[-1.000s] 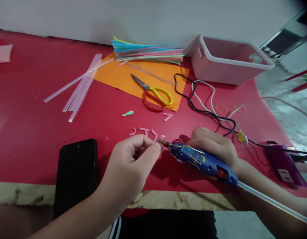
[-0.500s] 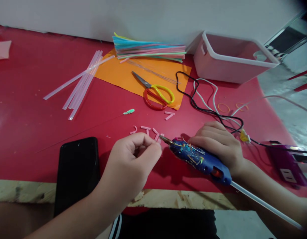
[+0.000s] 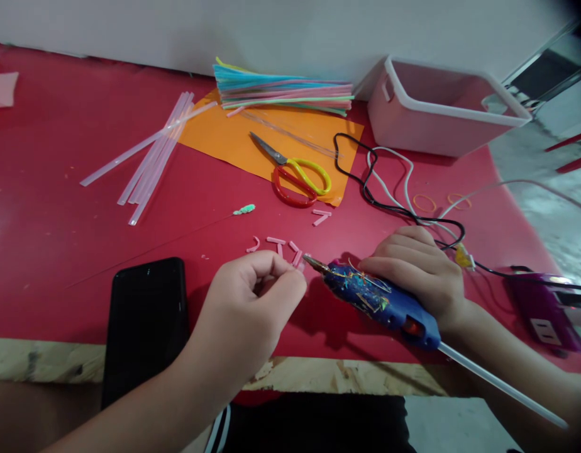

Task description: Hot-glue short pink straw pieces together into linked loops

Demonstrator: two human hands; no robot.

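My right hand [image 3: 415,270] is wrapped round a blue glue gun [image 3: 380,302], its body smeared with dried glue and coloured scraps. A clear glue stick [image 3: 500,382] juts from its rear end. The metal nozzle points left, just beside the fingertips of my left hand [image 3: 255,305]. Thumb and forefinger of that hand are pinched together; what they hold is too small and hidden to name, though something pinkish shows at the tips. Just beyond them lie several short pink pieces [image 3: 275,240]. A green fuzzy tip on a thin wire [image 3: 244,209] rests farther back.
Scissors [image 3: 290,170] lie on orange paper [image 3: 215,135], with a bundle of pipe cleaners [image 3: 285,91] behind. Glue sticks [image 3: 156,157] are at left, a black phone [image 3: 146,327] at the near edge. A pink bin [image 3: 432,126], cords [image 3: 394,207] and a purple power strip [image 3: 545,314] stand right.
The glue gun's nozzle has shifted very slightly to the right, away from the left fingertips. My left hand keeps its pinch in nearly the same place.
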